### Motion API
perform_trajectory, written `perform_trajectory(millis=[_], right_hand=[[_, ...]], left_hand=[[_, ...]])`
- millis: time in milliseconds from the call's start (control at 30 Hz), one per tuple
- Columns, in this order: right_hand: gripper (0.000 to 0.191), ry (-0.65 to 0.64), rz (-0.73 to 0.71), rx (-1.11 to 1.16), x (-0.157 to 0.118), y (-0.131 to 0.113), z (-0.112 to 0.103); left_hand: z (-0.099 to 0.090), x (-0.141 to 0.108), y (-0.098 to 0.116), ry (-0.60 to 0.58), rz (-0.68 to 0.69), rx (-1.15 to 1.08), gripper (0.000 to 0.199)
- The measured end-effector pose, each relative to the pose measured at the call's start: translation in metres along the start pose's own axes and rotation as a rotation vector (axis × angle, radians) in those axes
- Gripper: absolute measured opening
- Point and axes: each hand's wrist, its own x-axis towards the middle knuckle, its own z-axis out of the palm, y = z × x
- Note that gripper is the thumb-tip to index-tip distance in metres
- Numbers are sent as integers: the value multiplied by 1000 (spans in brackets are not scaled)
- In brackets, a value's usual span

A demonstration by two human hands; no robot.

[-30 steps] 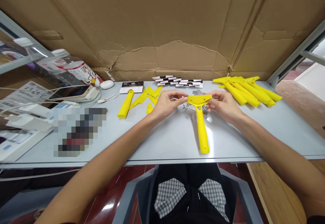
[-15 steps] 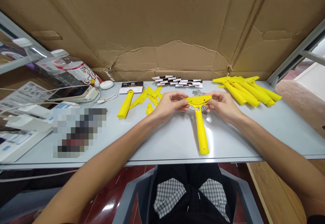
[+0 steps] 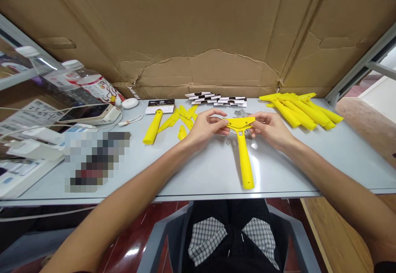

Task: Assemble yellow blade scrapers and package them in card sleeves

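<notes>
A yellow T-shaped scraper handle is held near the table's front, its grip pointing down toward me. Across its wide head lies a flat yellow cover plate with small holes. My left hand pinches the left end of plate and head between thumb and fingers. At the other end, my right hand is closed with its fingertips on the head. Just behind lie grey metal blades, partly hidden by the hands. Small metal nuts or screws are scattered by the scraper's left side.
Yellow scraper handles are piled at the right. Left of my hands are loose yellow plates, a single grip and a packaging card. More cards stack behind. Bottles, a phone and cables crowd the left.
The cover plate has shifted slightly left and down on the scraper's head. Both hands stay at its ends, and the left index finger is raised a little more.
</notes>
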Motion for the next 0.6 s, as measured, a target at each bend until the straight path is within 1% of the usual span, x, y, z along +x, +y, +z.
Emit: perform_trajectory(millis=[100,200,300,467,600], right_hand=[[23,9,0,-7,0,0,0],[23,-1,11,-6,0,-1,1],[23,-14,26,1,-1,-1,0],[15,-13,54,25,0,-1,1],[14,-8,81,33,0,-3,4]], left_hand=[[-2,2,1,-26,1,10,17],[-4,3,1,-33,8,14,17],[-4,4,2,-12,-8,20,17],[-1,1,7,44,-33,54,11],[2,-2,10,64,-54,76,9]])
